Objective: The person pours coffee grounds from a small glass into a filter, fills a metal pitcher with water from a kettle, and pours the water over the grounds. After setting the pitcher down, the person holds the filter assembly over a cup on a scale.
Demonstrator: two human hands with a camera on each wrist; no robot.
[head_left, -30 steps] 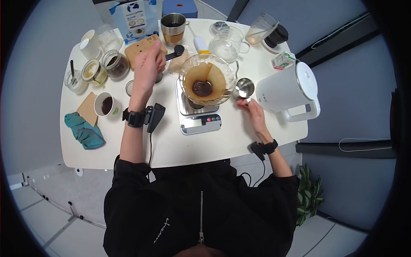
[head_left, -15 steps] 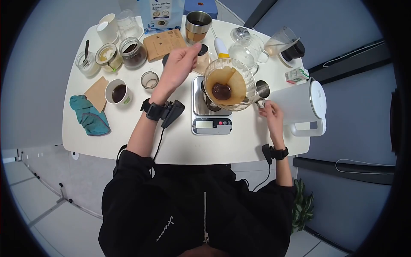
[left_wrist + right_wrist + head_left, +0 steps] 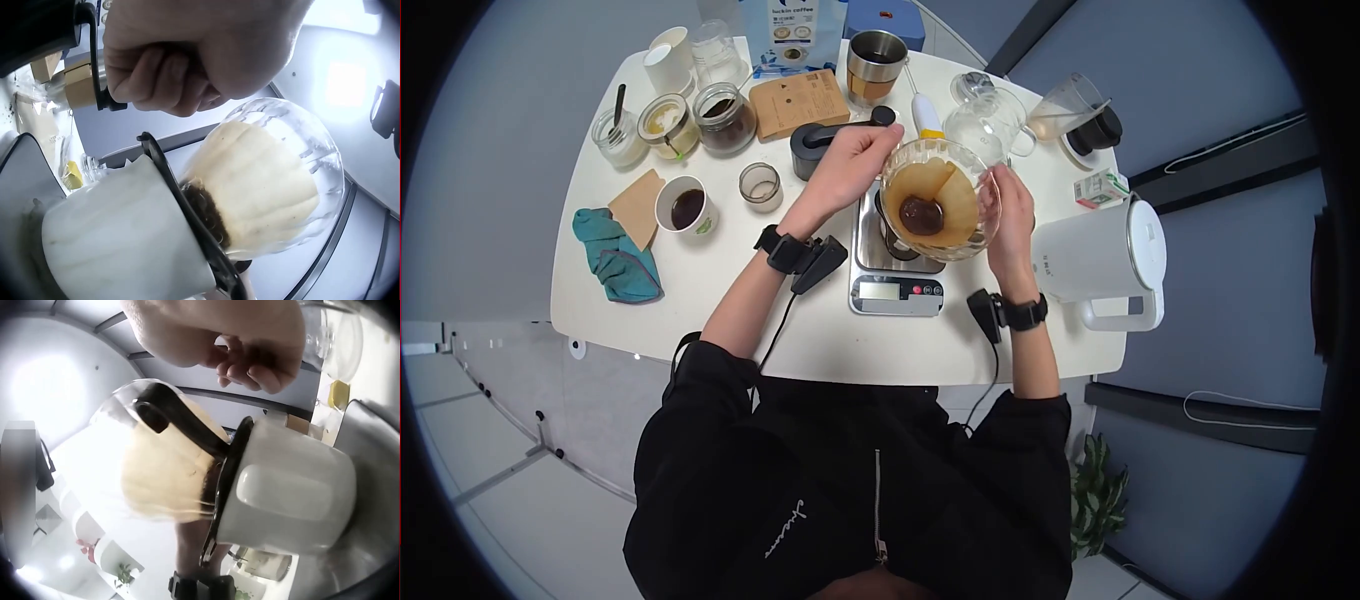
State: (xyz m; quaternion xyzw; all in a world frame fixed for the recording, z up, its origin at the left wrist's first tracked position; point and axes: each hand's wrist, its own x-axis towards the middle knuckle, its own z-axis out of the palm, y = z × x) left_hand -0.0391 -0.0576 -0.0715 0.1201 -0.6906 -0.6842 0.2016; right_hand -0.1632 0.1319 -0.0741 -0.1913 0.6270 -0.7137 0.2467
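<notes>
A ribbed glass pour-over dripper point(image 3: 990, 222) stands over the kitchen scale point(image 3: 900, 296). Inside it lies a brown paper filter point(image 3: 955, 190) with dark wet coffee at the bottom. Both wrist views show its black collar point(image 3: 178, 419) resting on a white mug point(image 3: 119, 231). At the dripper's left rim is my left hand point(image 3: 845, 172), its fingers curled in with nothing visible in them. My right hand point(image 3: 1012, 235) is by the right rim, thumb side toward the glass; the right wrist view shows its fingers loosely bent and holding nothing visible.
A white kettle point(image 3: 1085, 262) stands to the right. Left are a paper cup of coffee point(image 3: 670, 208), a small jar point(image 3: 760, 188) and a teal cloth point(image 3: 615, 260). A black hand grinder point(image 3: 805, 150), steel mug point(image 3: 876, 62) and glass server point(image 3: 975, 130) stand behind.
My right hand has left the small metal jug's handle and moved up to the dripper's right rim. My left hand has come right to its left rim. The view has shifted.
</notes>
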